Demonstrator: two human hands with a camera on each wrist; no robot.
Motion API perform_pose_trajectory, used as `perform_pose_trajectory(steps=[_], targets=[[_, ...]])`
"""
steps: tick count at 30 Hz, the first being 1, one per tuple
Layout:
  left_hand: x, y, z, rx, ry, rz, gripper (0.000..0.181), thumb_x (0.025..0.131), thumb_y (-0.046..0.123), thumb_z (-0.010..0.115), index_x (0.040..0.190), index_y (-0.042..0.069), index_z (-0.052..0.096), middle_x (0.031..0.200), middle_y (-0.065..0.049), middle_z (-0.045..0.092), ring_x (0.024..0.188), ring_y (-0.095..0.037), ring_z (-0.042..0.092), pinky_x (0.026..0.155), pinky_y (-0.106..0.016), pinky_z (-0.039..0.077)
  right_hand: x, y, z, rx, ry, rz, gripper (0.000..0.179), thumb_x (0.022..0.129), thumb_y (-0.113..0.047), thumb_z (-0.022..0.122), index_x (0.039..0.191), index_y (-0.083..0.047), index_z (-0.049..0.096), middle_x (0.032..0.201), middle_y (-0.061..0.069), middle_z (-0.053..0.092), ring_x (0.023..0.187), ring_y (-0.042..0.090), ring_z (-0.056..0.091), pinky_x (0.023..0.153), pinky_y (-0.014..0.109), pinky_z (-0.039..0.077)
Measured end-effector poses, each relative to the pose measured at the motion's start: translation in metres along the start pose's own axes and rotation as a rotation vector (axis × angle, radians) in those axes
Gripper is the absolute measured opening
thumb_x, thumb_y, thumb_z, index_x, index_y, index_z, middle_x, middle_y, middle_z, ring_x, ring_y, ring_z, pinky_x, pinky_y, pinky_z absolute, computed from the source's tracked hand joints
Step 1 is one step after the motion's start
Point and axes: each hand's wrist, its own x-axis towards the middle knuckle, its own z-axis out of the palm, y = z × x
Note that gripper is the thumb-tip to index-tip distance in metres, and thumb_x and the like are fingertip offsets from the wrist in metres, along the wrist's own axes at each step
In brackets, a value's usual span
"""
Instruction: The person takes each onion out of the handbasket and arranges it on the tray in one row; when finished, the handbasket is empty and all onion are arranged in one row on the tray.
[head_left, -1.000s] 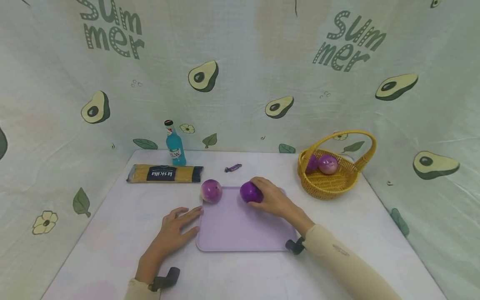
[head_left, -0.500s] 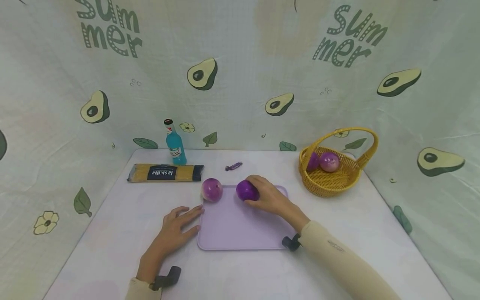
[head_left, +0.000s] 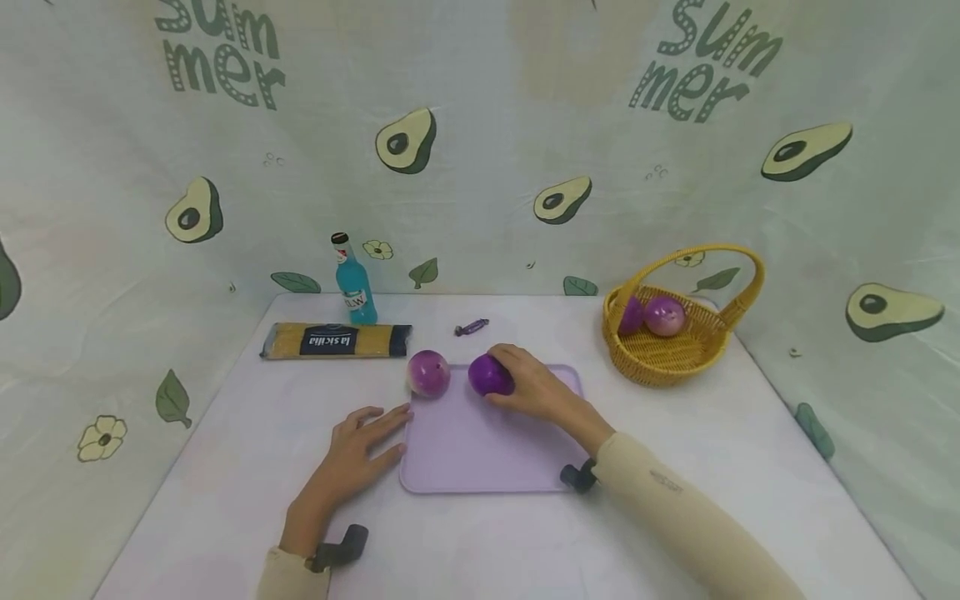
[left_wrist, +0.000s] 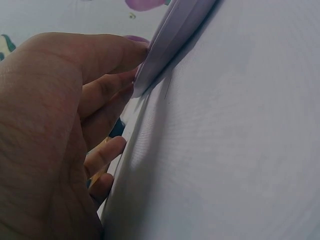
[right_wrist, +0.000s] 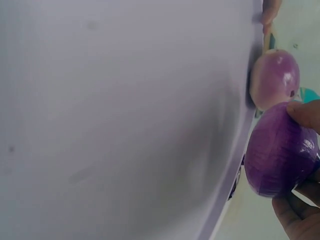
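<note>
Grips dark purple ball [head_left: 486, 378] in right hand [head_left: 531, 387], fingers curled over one side, thumb pressed to the other. Holds it at the far edge of lilac tray [head_left: 483, 458], just right of pale-sided purple ball [head_left: 429, 374]. Cannot tell contact between dark purple ball and tray, even from right wrist view. Find pale-sided purple ball at the tray's far left corner, overlapping the rim in head view.

Extends left hand [head_left: 356, 454] with fingers spread and nearly straight, touching the tray's left edge with the tips. See thumb against rim in left wrist view.

Note yellow wicker basket [head_left: 652, 372] at far right, arched handle up, with two purple balls [head_left: 665, 316] inside, the left one partly hidden by the handle. Note small wrapped sweet [head_left: 472, 327] behind tray. Log long yellow packet [head_left: 283, 341] lying flat at far left, black label upside down, with blue bottle [head_left: 356, 292] upright just behind it.

Record beige sleeves [head_left: 675, 508] on both arms and black wrist devices [head_left: 347, 546]. Record pale backdrop cloth [head_left: 480, 75] printed with avocados, leaves, flowers and "summer" lettering.
</note>
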Motion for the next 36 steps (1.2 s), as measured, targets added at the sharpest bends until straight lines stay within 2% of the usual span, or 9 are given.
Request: perform_pose_trajectory(steps=[7,16,23,36], targets=[[-0.003,-0.001,0.004,0.006,0.020,-0.013,0.052,0.096,0.047,0.063,0.146,0.039,0.051,0.149,0.018,0.048,0.138,-0.028,0.034,0.109,-0.062,0.020,0.007,-0.007,0.003,0.011,-0.029,-0.002,0.076,0.084,-0.027,0.082,0.146,-0.002,0.046,0.152,0.017,0.042,0.138,0.035,0.042,0.111,0.048,0.038],[-0.005,0.001,0.000,-0.013,0.032,0.024,0.052,0.097,0.046,0.062,0.146,0.037,0.052,0.150,0.019,0.046,0.139,-0.028,0.034,0.110,-0.060,0.020,0.022,-0.007,0.008,-0.036,-0.022,-0.063,0.075,0.083,-0.026,0.083,0.144,0.001,0.048,0.149,0.018,0.046,0.136,0.033,0.045,0.112,0.043,0.039],[-0.003,0.003,-0.003,-0.014,0.028,0.019,0.052,0.097,0.047,0.062,0.146,0.037,0.051,0.150,0.019,0.046,0.139,-0.029,0.034,0.110,-0.060,0.020,0.027,-0.008,0.010,-0.041,-0.037,-0.039,0.076,0.084,-0.027,0.083,0.145,0.000,0.047,0.150,0.017,0.045,0.137,0.033,0.044,0.112,0.044,0.038],[-0.001,0.004,-0.002,0.004,0.021,0.009,0.052,0.096,0.048,0.062,0.147,0.038,0.051,0.150,0.020,0.045,0.140,-0.028,0.033,0.110,-0.061,0.019,0.031,-0.008,0.018,-0.040,-0.054,-0.013,0.077,0.084,-0.028,0.082,0.146,-0.001,0.045,0.152,0.015,0.043,0.138,0.032,0.042,0.113,0.042,0.037]])
